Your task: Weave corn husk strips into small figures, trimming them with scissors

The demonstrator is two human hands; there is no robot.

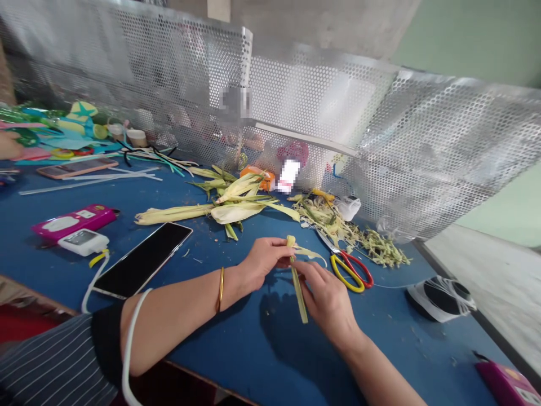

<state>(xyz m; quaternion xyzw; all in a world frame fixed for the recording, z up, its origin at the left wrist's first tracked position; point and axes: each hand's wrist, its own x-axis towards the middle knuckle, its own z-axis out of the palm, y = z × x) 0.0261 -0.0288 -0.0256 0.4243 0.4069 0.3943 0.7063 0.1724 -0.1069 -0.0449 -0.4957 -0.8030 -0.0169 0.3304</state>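
Observation:
Both hands meet over the blue table around a strip of pale corn husk [300, 293]. My left hand [264, 259] pinches its upper, folded end between thumb and fingers. Just below, the fingers of my right hand [323, 293] are closed on the same husk. One narrow end hangs down between the hands, while another curls off to the right. Right of my right hand lie scissors [355, 272] with one yellow and one red handle. Farther back rests a pile of whole corn husks [239, 211]. The fingertips partly hide the folded part.
A black phone [143, 259] and a pink device [76, 221] lie at left. Husk scraps [338, 220] are heaped behind the scissors. A wrapped thread spool [442, 298] sits at right. Perforated metal panels [304, 96] stand along the back. Another person's hand [8, 145] shows at far left.

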